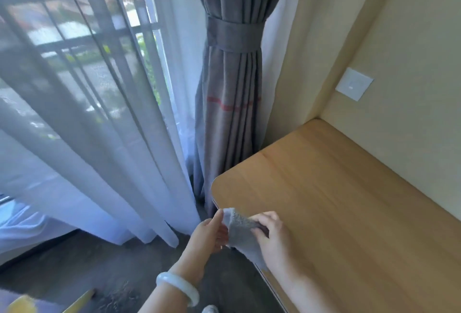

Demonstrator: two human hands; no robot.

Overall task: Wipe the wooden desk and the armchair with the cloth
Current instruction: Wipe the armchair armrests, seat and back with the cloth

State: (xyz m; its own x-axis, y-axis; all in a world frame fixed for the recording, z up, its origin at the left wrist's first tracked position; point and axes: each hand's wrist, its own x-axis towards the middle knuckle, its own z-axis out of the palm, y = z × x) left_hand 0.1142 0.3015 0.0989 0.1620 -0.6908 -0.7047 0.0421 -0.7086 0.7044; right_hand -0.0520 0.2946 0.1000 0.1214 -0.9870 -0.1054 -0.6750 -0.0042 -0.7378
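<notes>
Both hands, left (210,231) and right (270,234), hold cloth (238,225) beside desk (336,200).

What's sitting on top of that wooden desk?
Nothing stands on the visible part of the wooden desk. The right hand holds a grey cloth over its near edge, with the left hand alongside. The strip under them is hidden.

A sheer curtain (82,103) fills the left of the frame, with a railing (74,38) dim behind it. At top centre hangs a grey drape (229,88), tied back. A white wall switch (354,84) sits right; dark floor (99,257) lower left.
</notes>
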